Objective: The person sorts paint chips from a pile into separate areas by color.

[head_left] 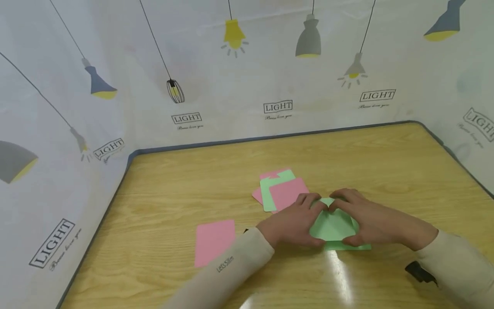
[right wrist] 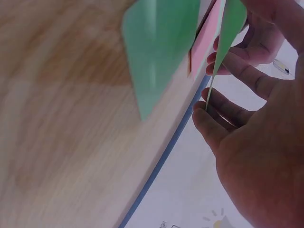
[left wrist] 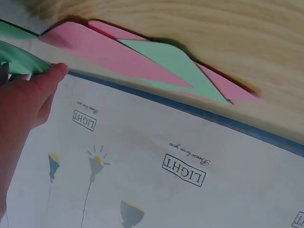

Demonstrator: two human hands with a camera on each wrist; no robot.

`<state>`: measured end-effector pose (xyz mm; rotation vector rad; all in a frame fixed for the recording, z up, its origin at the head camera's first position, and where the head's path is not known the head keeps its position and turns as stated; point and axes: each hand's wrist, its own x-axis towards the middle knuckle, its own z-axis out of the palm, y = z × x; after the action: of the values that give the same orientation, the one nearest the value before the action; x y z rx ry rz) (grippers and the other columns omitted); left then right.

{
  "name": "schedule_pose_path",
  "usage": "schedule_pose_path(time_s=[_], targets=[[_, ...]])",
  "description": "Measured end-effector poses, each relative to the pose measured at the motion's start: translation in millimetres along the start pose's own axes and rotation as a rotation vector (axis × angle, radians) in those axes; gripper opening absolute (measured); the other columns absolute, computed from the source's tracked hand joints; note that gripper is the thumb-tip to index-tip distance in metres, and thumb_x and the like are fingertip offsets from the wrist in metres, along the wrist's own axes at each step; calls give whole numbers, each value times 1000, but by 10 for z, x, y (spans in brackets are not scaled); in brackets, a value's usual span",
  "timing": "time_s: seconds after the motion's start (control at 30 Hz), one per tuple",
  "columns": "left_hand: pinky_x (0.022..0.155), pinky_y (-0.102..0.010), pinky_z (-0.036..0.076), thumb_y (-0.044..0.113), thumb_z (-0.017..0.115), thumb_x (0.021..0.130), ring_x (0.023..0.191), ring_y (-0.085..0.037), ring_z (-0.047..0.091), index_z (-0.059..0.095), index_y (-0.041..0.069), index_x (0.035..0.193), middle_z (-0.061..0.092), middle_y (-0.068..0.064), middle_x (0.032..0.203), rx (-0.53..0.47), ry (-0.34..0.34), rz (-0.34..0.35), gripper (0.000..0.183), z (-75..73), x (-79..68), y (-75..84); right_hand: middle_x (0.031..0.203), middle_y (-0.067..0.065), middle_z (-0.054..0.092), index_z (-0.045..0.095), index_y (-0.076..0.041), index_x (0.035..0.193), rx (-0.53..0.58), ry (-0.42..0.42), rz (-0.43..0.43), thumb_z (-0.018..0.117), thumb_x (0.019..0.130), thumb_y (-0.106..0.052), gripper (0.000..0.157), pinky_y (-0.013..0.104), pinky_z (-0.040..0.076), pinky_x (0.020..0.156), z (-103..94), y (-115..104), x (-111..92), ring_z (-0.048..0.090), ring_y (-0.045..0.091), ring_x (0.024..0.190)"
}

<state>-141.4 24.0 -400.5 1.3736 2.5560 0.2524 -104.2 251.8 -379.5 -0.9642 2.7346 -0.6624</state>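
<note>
A green paper sheet (head_left: 332,226) is held between both hands, raised off the table with its surface bowed. My left hand (head_left: 293,222) grips its left side, and in the left wrist view the sheet (left wrist: 23,58) shows behind the fingers. At the right side, my right hand (head_left: 376,221) pinches the paper's edge; the right wrist view has thumb and fingers on either face of the sheet (right wrist: 230,35). Beneath it a second green sheet (right wrist: 159,52) lies on the wooden table, its front strip showing below the hands in the head view.
Just beyond the left hand is a loose overlapping pile of pink sheets (head_left: 288,193) and a green sheet (head_left: 266,189). A single pink sheet (head_left: 212,240) lies near the left forearm, partly covered by the sleeve. White lamp-printed sheeting (head_left: 231,94) walls the table's back and sides.
</note>
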Motion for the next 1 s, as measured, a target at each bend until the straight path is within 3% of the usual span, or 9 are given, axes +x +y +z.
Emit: schedule_pose_path(time_s=[0.33, 0.67, 1.0], targets=[[101, -17, 32, 59, 64, 85, 133, -14, 28, 43, 22, 140, 30, 2, 145, 64, -14, -34, 69, 134, 72, 178, 140, 16, 37, 57, -18, 119, 50, -42, 27, 87, 70, -26, 58, 51, 48, 85, 82, 128, -135, 39, 39, 124], [112, -22, 15, 64, 50, 92, 137, -17, 25, 45, 22, 138, 31, 0, 146, 229, 18, 12, 63, 194, 57, 208, 142, 14, 34, 56, -23, 116, 38, -51, 37, 86, 72, -28, 53, 52, 47, 86, 139, 203, -179, 36, 39, 127], [114, -25, 8, 63, 46, 94, 143, -18, 17, 38, 24, 145, 24, 1, 152, 204, -23, -2, 65, 191, 42, 188, 140, 14, 36, 56, -23, 114, 21, -58, 34, 86, 71, -24, 52, 53, 47, 87, 110, 191, -189, 37, 39, 126]])
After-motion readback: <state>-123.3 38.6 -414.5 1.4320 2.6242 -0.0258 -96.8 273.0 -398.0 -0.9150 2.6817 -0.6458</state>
